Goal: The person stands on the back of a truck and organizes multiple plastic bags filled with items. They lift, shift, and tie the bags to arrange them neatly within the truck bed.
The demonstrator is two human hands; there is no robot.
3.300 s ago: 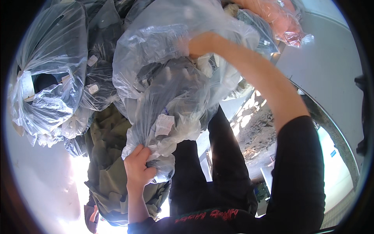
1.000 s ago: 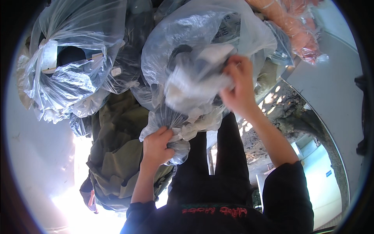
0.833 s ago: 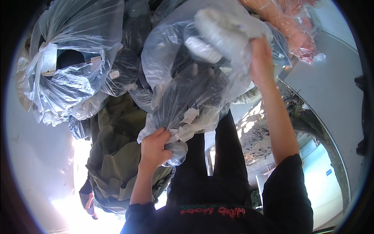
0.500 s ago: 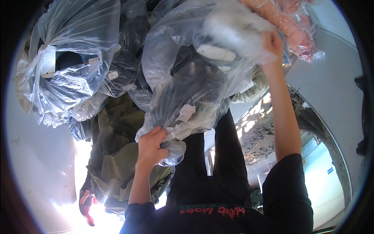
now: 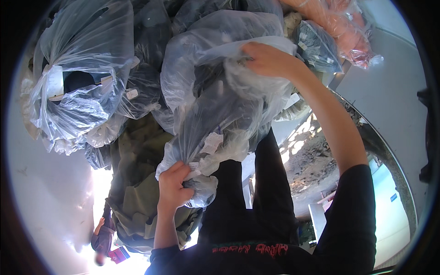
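Note:
A large clear plastic bag (image 5: 215,110) stretches between my two hands, with dark contents showing dimly through its film. My left hand (image 5: 174,185) is closed around the bag's bunched near end. Close to that grip, a crumpled whitish label (image 5: 212,143) lies in or against the film. Farther off, my right hand (image 5: 268,59) is bent inward with its fingers closed on a fold of the same bag; the fingertips are partly hidden by film.
Other filled clear bags lie behind and left, one large bag (image 5: 78,101) showing a pale card. Olive-green fabric (image 5: 146,183) hangs beside my left arm. At the far right are a bag of orange-pink material (image 5: 339,27) and a smaller bag (image 5: 316,46). A person (image 5: 103,238) stands at lower left.
My right hand has swung inward to the left, bringing the bag's film with it and uncovering the smaller bag at far right. My left hand keeps its grip, slightly lower.

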